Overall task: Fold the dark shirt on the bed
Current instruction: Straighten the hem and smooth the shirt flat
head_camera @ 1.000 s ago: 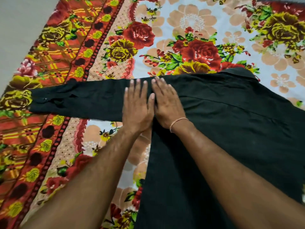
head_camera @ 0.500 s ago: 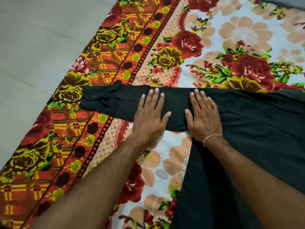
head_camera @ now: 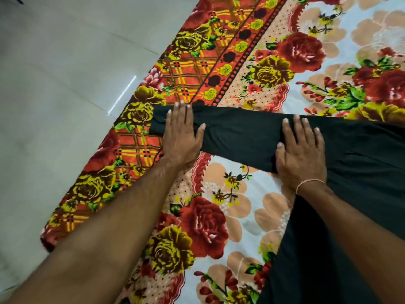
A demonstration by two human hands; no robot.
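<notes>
**foldnoob:** ok so where's everything sitting right now? trying to work out which way the next fold has to go.

**laundry_dad:** the dark shirt lies flat on the flowery bedsheet, body off to the person's right and running down toward them. One sleeve sticks straight out to the left, across the view, and its cuff lands close to the bed's left edge, right by the pale floor.

**foldnoob:** and the hands?

**laundry_dad:** both open and flat, palms down, gripping nothing. The left hand presses on the cuff end, fingers spread. The right hand presses where the sleeve meets the body, near the armpit. They sit well apart with a bare stretch of sleeve between them.

**foldnoob:** so the long axis is basically left to right?

**laundry_dad:** yep, pretty much side to side between the two palms, tilting a bit lower toward the right. That's the bit that matters imo. The left hand is the one on the free end, so my guess is it has to carry the cuff rightward over the body, while the right hand stays put as the hinge at the shoulder line. Folding hasn't really begun, I'd say; the sleeve lies fully stretched out.

**foldnoob:** anything to watch?

**laundry_dad:** thin cloth, probably slides and bunches if it gets dragged instead of lifted.
</notes>
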